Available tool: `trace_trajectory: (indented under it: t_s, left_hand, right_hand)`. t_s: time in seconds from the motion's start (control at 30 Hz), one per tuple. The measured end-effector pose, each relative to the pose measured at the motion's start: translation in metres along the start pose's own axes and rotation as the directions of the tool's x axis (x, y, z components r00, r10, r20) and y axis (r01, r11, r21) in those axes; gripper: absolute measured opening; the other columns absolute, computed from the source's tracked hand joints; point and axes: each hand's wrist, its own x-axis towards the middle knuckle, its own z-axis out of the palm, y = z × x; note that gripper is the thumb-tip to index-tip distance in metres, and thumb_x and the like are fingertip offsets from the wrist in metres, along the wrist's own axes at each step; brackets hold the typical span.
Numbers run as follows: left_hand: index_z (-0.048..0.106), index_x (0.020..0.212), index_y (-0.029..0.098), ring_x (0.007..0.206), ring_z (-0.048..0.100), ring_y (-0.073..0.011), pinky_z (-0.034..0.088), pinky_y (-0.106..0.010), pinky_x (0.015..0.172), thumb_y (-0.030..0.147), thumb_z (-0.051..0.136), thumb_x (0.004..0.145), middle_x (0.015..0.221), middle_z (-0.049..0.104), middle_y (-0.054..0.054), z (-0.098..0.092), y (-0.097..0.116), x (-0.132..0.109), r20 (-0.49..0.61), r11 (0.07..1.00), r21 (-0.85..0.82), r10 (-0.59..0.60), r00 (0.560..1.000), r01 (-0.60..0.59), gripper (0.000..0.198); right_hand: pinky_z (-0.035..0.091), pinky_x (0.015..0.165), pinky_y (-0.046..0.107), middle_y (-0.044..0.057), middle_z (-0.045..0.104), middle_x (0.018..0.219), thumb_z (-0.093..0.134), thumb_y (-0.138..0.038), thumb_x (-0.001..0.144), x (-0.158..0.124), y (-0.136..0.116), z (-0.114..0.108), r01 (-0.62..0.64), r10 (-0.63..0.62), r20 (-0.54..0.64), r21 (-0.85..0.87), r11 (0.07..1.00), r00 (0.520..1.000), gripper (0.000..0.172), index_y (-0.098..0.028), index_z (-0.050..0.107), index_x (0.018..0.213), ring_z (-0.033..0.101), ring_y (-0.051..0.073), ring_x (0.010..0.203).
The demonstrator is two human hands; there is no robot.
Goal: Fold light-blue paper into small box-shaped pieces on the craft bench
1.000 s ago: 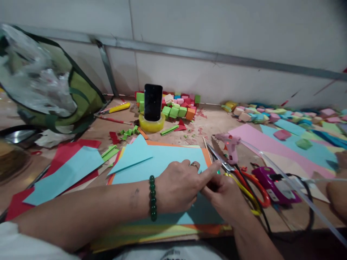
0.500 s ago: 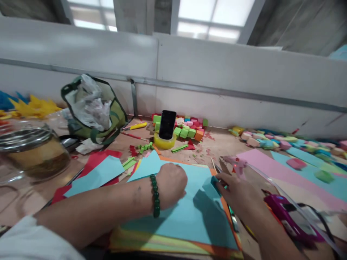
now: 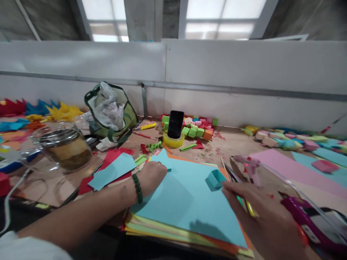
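Observation:
My left hand (image 3: 152, 177), with a green bead bracelet (image 3: 137, 188) at the wrist, is closed over the left side of a light blue paper sheet (image 3: 187, 202). A small blue paper piece (image 3: 169, 169) sticks out past its knuckles; the rest of it is hidden. The sheet tops a stack of coloured paper (image 3: 162, 231). An open-topped little blue paper box (image 3: 217, 178) sits near the sheet's right edge. Just right of it my right hand (image 3: 255, 209) hovers with fingers stretched out and nothing visible in them.
A phone (image 3: 175, 124) leans in a yellow tape roll (image 3: 173, 141) before several paper cubes (image 3: 193, 131). A glass jar (image 3: 66, 148) and green bag (image 3: 108, 108) stand left. A pink glue gun (image 3: 251, 167) and purple device (image 3: 306, 220) lie right, beside a box cutter (image 3: 249, 207).
My right hand has let go of the blue paper box, which now rests on the sheet, and moved right. My left hand has moved left. The camera view has turned left.

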Motion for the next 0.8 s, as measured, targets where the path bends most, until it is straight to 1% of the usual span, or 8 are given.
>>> trace_trajectory:
  t_s: [0.1,0.2,0.3,0.4,0.5,0.6,0.7,0.8]
  left_hand:
    - [0.064,0.079,0.012,0.073,0.066,-0.0253,0.051,-0.034,0.063,-0.003,0.045,0.077,0.077,0.068,-0.013,-0.011,0.020,-0.030,-0.053,0.997,-0.004,0.082,0.995,-0.082,0.024]
    - [0.061,0.081,0.016,0.070,0.064,-0.0212,0.048,-0.030,0.061,0.002,0.045,0.080,0.078,0.067,-0.006,-0.008,0.035,-0.056,-0.182,0.972,-0.176,0.121,0.976,-0.154,0.022]
    - [0.058,0.089,0.019,0.068,0.061,-0.0156,0.045,-0.026,0.064,0.017,0.040,0.092,0.073,0.064,-0.001,0.006,0.035,-0.066,-0.285,0.883,-0.461,-0.052,0.957,-0.090,0.019]
    - [0.054,0.083,0.019,0.059,0.052,-0.0118,0.040,-0.022,0.058,0.025,0.040,0.093,0.066,0.056,0.002,0.014,0.029,-0.064,-0.198,0.738,-0.674,-0.169,0.965,-0.010,0.018]
    - [0.048,0.076,0.019,0.054,0.041,-0.0098,0.034,-0.021,0.052,0.030,0.041,0.093,0.060,0.044,0.005,0.015,0.026,-0.062,-0.127,0.589,-0.808,-0.193,0.973,0.011,0.021]
    - [0.045,0.075,0.019,0.052,0.035,-0.0087,0.031,-0.020,0.050,0.033,0.044,0.092,0.058,0.038,0.006,0.013,0.028,-0.063,-0.081,0.473,-0.881,-0.188,0.979,0.018,0.022]
    - [0.046,0.077,0.018,0.052,0.032,-0.0081,0.028,-0.019,0.048,0.038,0.046,0.091,0.057,0.034,0.007,0.011,0.029,-0.064,-0.031,0.364,-0.931,-0.180,0.983,0.038,0.025]
    - [0.048,0.085,0.018,0.052,0.029,-0.0077,0.025,-0.018,0.045,0.046,0.043,0.091,0.060,0.031,0.007,0.012,0.028,-0.063,0.040,0.244,-0.967,-0.128,0.991,0.071,0.029]
  right_hand:
    - [0.055,0.074,0.031,0.004,0.071,0.092,0.058,-0.023,0.086,-0.016,-0.021,0.005,0.071,-0.076,0.036,0.110,0.991,0.996,0.018,-0.026,0.063,0.103,0.069,0.020,0.081]
    - [0.056,0.078,0.032,0.007,0.069,0.101,0.062,-0.019,0.083,-0.025,-0.029,0.017,0.119,-0.134,0.079,0.173,0.978,0.988,0.024,-0.023,0.062,0.106,0.066,0.021,0.091]
    - [0.056,0.078,0.035,0.008,0.068,0.100,0.064,-0.021,0.082,-0.028,-0.030,0.030,0.140,-0.159,0.079,0.210,0.968,0.984,0.022,-0.021,0.060,0.103,0.064,0.021,0.093]
    - [0.056,0.082,0.038,0.011,0.067,0.104,0.065,-0.030,0.082,-0.025,-0.029,0.039,0.100,-0.109,0.047,0.171,0.980,0.993,0.035,-0.019,0.056,0.114,0.063,0.023,0.098]
    - [0.054,0.087,0.041,0.012,0.066,0.110,0.065,-0.035,0.083,-0.021,-0.027,0.042,0.040,-0.047,0.040,0.155,0.987,0.998,0.045,-0.019,0.052,0.123,0.063,0.025,0.103]
    - [0.056,0.079,0.035,0.008,0.070,0.100,0.062,-0.031,0.086,-0.018,-0.025,0.042,-0.026,0.011,0.076,0.206,0.978,0.997,0.029,-0.021,0.058,0.113,0.067,0.022,0.091]
    - [0.057,0.066,0.027,0.003,0.072,0.085,0.063,-0.030,0.085,-0.017,-0.025,0.039,-0.213,0.183,0.130,0.281,0.936,0.975,0.014,-0.022,0.062,0.096,0.069,0.017,0.072]
    - [0.056,0.059,0.023,0.000,0.072,0.077,0.068,-0.033,0.080,-0.014,-0.024,0.037,-0.363,0.313,0.195,0.338,0.868,0.930,0.016,-0.023,0.064,0.091,0.068,0.015,0.063]
